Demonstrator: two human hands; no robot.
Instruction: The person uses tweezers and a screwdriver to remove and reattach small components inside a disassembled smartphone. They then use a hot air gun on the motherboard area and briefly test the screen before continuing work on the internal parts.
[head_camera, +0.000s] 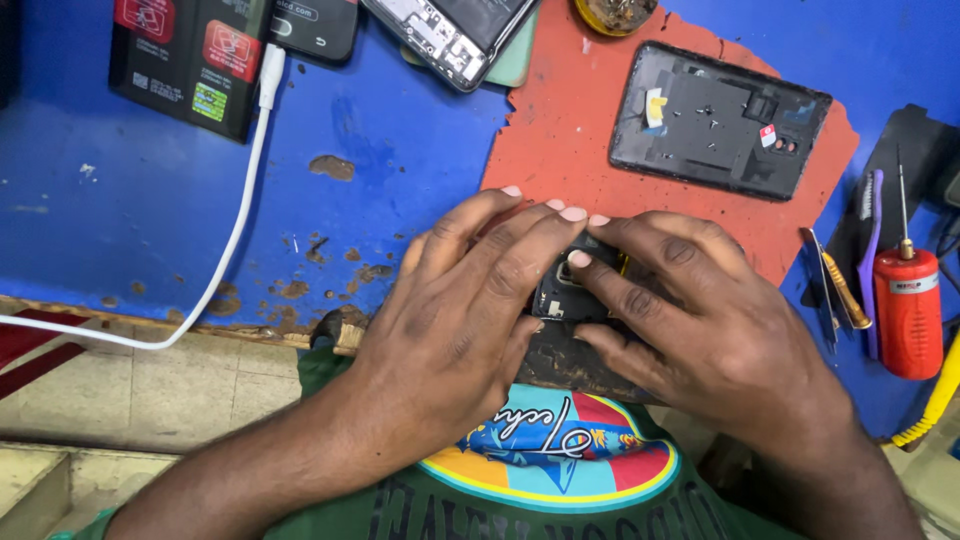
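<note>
Both hands press on an opened phone at the bench edge.
Left hand (465, 300) and right hand (700, 320) cover the opened phone (560, 290), fingers flat, gripping it on the red mat (560, 130).

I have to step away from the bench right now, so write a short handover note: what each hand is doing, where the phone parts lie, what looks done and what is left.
Left hand: laid over the opened dark phone body at the bench's near edge, fingers pressing its top.
Right hand: on the same phone from the other side, forefinger tip on its upper part.
Detached black plastic back cover: inside up on the red-orange mat.
Red-handled screwdriver and tweezers: to the right.
Done: cover off.
Left: phone not yet closed; cover not refitted.
</note>
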